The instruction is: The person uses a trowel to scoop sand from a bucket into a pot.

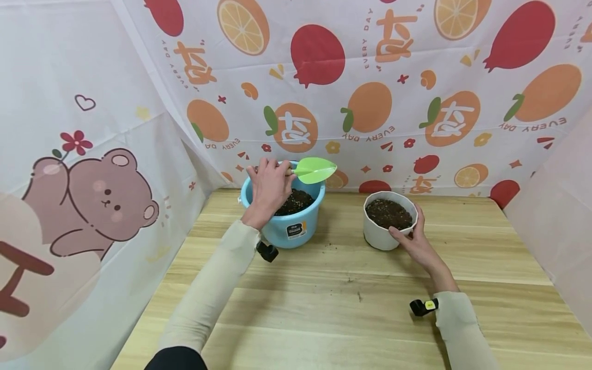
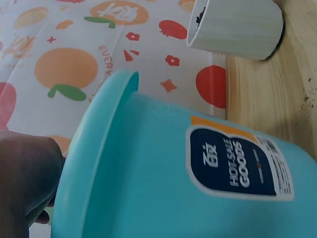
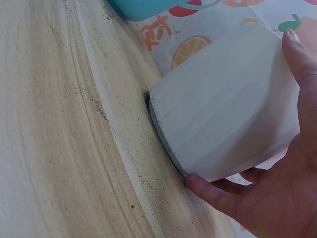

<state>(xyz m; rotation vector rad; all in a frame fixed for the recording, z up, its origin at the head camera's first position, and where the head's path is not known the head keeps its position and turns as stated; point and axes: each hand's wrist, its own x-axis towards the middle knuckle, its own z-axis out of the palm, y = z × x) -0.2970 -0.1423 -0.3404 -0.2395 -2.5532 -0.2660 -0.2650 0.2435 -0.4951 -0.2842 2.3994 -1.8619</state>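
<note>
My left hand (image 1: 270, 184) grips the handle of a green plastic trowel (image 1: 316, 170), its blade held level over a light blue bucket (image 1: 296, 229) of dark soil. In the left wrist view the bucket (image 2: 163, 183) fills the frame and only part of the hand (image 2: 24, 183) shows. My right hand (image 1: 413, 237) wraps around the side of a white pot (image 1: 380, 237) filled with soil, standing right of the bucket. The right wrist view shows thumb and fingers of that hand (image 3: 282, 198) curled round the pot wall (image 3: 223, 104).
Both containers stand at the back of a wooden table (image 1: 347, 303) with scattered soil crumbs. Fruit-print cloth (image 1: 370, 103) hangs behind, and a bear-print cloth (image 1: 88, 195) closes the left side. A pale cloth wall (image 1: 569, 216) stands on the right.
</note>
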